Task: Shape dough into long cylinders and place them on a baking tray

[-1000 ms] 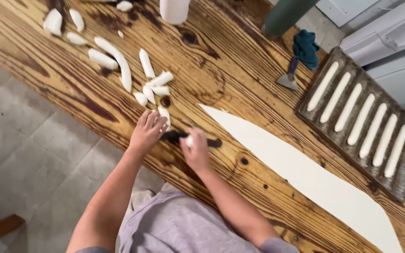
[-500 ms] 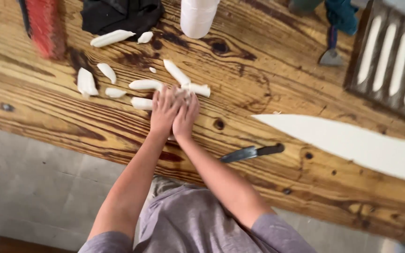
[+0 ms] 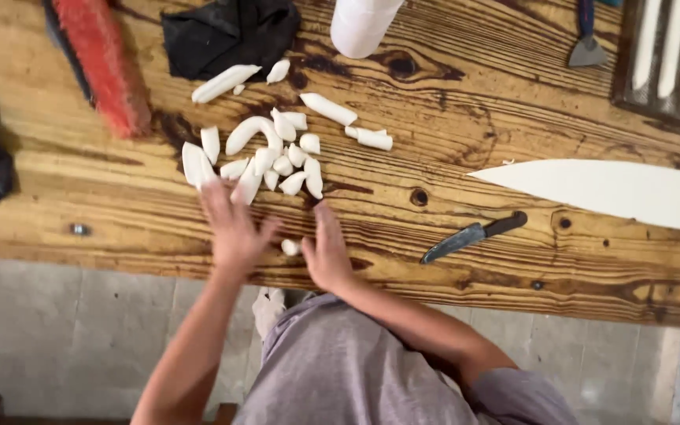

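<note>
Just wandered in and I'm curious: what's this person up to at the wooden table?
A person stands at a long wooden plank table, both hands flat on it. Between the left hand and the right hand lies one small white dough piece; whether either hand touches it is unclear. Just beyond the fingers sits a heap of cut white dough pieces. A dark-handled knife lies to the right, near a long flat white dough sheet.
</note>
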